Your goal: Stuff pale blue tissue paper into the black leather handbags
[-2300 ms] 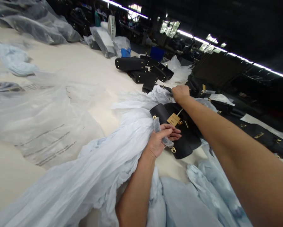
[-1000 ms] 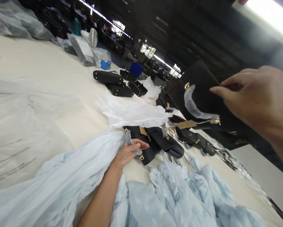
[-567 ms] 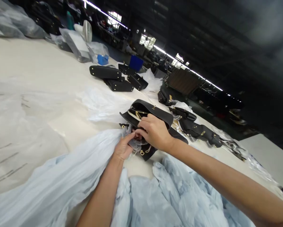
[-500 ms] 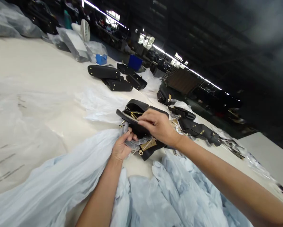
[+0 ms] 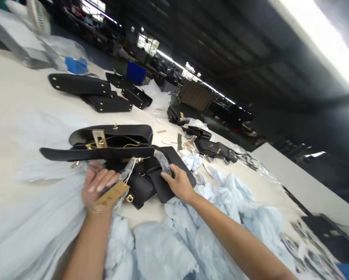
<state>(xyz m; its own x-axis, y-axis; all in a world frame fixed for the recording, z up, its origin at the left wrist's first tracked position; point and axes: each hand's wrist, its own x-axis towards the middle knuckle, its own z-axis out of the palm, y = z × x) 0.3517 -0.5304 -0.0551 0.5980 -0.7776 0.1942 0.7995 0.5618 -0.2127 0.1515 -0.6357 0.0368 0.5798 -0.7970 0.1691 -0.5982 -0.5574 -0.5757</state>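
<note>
A black handbag point(image 5: 133, 153) lies in front of me with its top open. A gold clasp plate point(image 5: 100, 139) stands at its mouth, and a gold zip shows inside. My left hand point(image 5: 100, 186) is closed at the near side of the bag, its curled fingers around a handle wrapped in clear plastic. A brown paper tag point(image 5: 113, 194) on a white string hangs beside that hand. My right hand point(image 5: 180, 182) grips the plastic-wrapped handle point(image 5: 162, 161) at the bag's right end. Black flaps with a gold ring lie between the hands; which piece they belong to I cannot tell.
Several black bags point(image 5: 81, 84) with gold studs lie at the back left, and more black bags point(image 5: 215, 149) to the right. Crumpled pale blue tissue paper point(image 5: 162, 245) covers the near edge. A blue box point(image 5: 76, 65) and a fan point(image 5: 38, 17) stand behind.
My right hand has moved from the bag's open mouth to the handle at its right end. The bag has turned broadside and its clasp plate now shows. The view has swung right.
</note>
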